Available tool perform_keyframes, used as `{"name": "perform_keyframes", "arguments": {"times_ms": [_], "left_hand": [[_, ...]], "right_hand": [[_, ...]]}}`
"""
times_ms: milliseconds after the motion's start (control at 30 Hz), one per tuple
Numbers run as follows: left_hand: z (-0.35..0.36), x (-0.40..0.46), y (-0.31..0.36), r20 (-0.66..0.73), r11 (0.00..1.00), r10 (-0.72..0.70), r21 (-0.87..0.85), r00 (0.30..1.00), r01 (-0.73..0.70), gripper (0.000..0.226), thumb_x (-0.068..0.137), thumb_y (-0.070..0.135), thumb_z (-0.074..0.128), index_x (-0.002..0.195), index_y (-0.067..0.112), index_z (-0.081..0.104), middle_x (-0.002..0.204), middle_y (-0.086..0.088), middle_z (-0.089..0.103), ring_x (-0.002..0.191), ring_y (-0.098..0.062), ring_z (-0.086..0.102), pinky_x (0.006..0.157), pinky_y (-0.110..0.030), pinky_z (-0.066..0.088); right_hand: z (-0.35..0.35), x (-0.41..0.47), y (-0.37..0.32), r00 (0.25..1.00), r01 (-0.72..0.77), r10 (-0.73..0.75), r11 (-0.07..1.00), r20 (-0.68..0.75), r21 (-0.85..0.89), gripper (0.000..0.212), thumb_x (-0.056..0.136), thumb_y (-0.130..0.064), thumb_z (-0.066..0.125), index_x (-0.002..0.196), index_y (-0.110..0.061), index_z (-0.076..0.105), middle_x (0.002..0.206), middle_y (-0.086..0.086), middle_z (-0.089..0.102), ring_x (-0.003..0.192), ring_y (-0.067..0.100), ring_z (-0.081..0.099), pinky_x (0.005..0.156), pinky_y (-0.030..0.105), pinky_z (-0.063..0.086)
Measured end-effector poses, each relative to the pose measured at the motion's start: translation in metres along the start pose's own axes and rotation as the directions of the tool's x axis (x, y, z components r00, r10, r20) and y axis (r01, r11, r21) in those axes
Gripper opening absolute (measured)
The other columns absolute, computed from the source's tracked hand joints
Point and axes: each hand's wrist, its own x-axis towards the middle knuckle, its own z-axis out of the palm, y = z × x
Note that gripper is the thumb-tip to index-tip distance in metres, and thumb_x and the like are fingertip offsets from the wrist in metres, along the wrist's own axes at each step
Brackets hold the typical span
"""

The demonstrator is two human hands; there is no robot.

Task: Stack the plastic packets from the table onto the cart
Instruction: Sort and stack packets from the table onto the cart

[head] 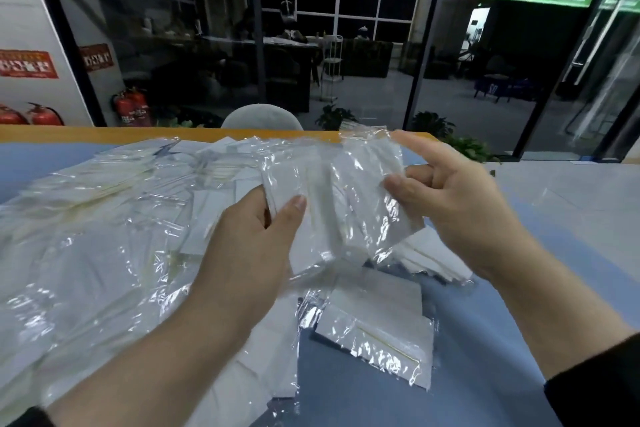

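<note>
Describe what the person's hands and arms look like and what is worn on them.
Both hands are bare: no gloves, rings or watch show on the left hand or the right hand. The forearms are uncovered for most of their length. A dark sleeve is pushed back on the right arm near the frame's lower right corner, and a dark cuff edge shows at the lower left corner.

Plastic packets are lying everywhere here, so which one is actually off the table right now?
The packet held up between both hands: the left hand grips its lower left edge, the right hand its right side. The rest lie on the table.
</note>
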Motion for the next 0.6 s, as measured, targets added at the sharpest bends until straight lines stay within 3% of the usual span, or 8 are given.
{"name": "perform_keyframes", "arguments": {"times_ms": [67, 100, 200, 300, 367, 467, 533, 600], "left_hand": [[0.002, 0.000, 0.002, -0.013, 0.998, -0.038, -0.055, 0.999, 0.037, 0.040, 0.099, 0.050, 0.057, 0.095, 0.011, 0.064, 0.073, -0.021, 0.061, 0.062, -0.038, 0.058, 0.068, -0.048, 0.060], [0.003, -0.001, 0.003, -0.033, 0.995, -0.057, -0.082, 0.998, 0.054, 0.040, 0.099, 0.049, 0.056, 0.082, 0.014, 0.063, 0.058, -0.009, 0.052, 0.050, -0.026, 0.048, 0.058, -0.032, 0.052], [0.006, -0.005, 0.010, -0.043, 0.994, -0.069, -0.092, 0.997, 0.065, 0.044, 0.096, 0.045, 0.059, 0.061, 0.020, 0.050, 0.040, 0.015, 0.040, 0.035, -0.003, 0.036, 0.039, -0.015, 0.032], [0.006, -0.007, 0.010, -0.050, 0.999, -0.033, -0.020, 0.998, 0.032, 0.036, 0.093, 0.041, 0.066, 0.067, 0.017, 0.058, 0.039, 0.016, 0.041, 0.034, -0.001, 0.038, 0.039, -0.015, 0.033], [0.004, -0.004, 0.005, -0.126, 1.000, -0.028, 0.009, 0.992, 0.029, 0.045, 0.090, 0.044, 0.070, 0.064, 0.013, 0.049, 0.044, 0.008, 0.038, 0.038, -0.010, 0.037, 0.043, -0.023, 0.034], [0.000, -0.001, 0.003, -0.199, 0.999, 0.036, 0.022, 0.979, -0.032, 0.040, 0.087, 0.039, 0.075, 0.071, 0.008, 0.056, 0.049, -0.002, 0.044, 0.040, -0.014, 0.043, 0.044, -0.026, 0.037], [0.000, -0.004, 0.004, -0.141, 0.993, 0.104, 0.066, 0.985, -0.096, 0.021, 0.087, 0.034, 0.076, 0.079, 0.017, 0.066, 0.047, 0.011, 0.055, 0.042, -0.004, 0.052, 0.049, -0.029, 0.037], [0.002, -0.006, 0.002, -0.033, 0.985, 0.126, 0.123, 0.992, -0.121, 0.007, 0.087, 0.030, 0.076, 0.085, 0.029, 0.069, 0.065, 0.026, 0.068, 0.060, 0.006, 0.063, 0.058, -0.027, 0.042]], "right_hand": [[0.027, -0.005, -0.005, 1.000, 0.009, -0.005, 0.993, -0.029, 0.119, 0.024, 0.093, -0.016, 0.070, 0.114, -0.025, 0.068, 0.079, 0.012, 0.074, 0.066, 0.017, 0.066, 0.066, 0.034, 0.056], [0.038, -0.007, -0.007, 0.998, 0.014, -0.006, 0.990, -0.063, 0.138, 0.015, 0.092, -0.014, 0.071, 0.105, -0.023, 0.071, 0.080, 0.005, 0.076, 0.066, 0.015, 0.067, 0.066, 0.035, 0.057], [0.058, -0.010, -0.006, 0.988, 0.048, -0.044, 0.999, -0.148, 0.026, 0.010, 0.089, -0.020, 0.076, 0.083, -0.019, 0.068, 0.070, -0.008, 0.067, 0.063, 0.008, 0.057, 0.064, 0.031, 0.051], [0.057, -0.014, -0.012, 0.994, 0.091, -0.099, 0.988, -0.054, -0.126, 0.016, 0.091, -0.035, 0.073, 0.078, -0.026, 0.071, 0.076, -0.011, 0.068, 0.071, 0.006, 0.061, 0.069, 0.024, 0.050], [0.040, -0.008, -0.011, 0.991, 0.097, -0.113, 0.974, -0.067, -0.204, 0.018, 0.093, -0.039, 0.068, 0.077, -0.031, 0.070, 0.077, -0.016, 0.066, 0.074, 0.005, 0.058, 0.067, 0.017, 0.044], [-0.013, 0.010, 0.008, 0.987, -0.098, 0.035, 0.900, -0.154, -0.424, 0.018, 0.095, -0.044, 0.064, 0.089, -0.028, 0.071, 0.085, -0.014, 0.069, 0.079, 0.010, 0.061, 0.073, 0.033, 0.053], [-0.051, 0.016, 0.028, 0.948, -0.318, 0.248, 0.748, -0.199, -0.582, 0.028, 0.095, -0.046, 0.064, 0.114, -0.025, 0.068, 0.115, -0.007, 0.068, 0.094, 0.017, 0.063, 0.078, 0.039, 0.052], [-0.079, 0.015, 0.044, 0.880, -0.447, 0.421, 0.580, -0.220, -0.681, 0.055, 0.092, -0.047, 0.068, 0.140, -0.025, 0.053, 0.144, -0.002, 0.053, 0.117, 0.023, 0.056, 0.084, 0.032, 0.040]]}}
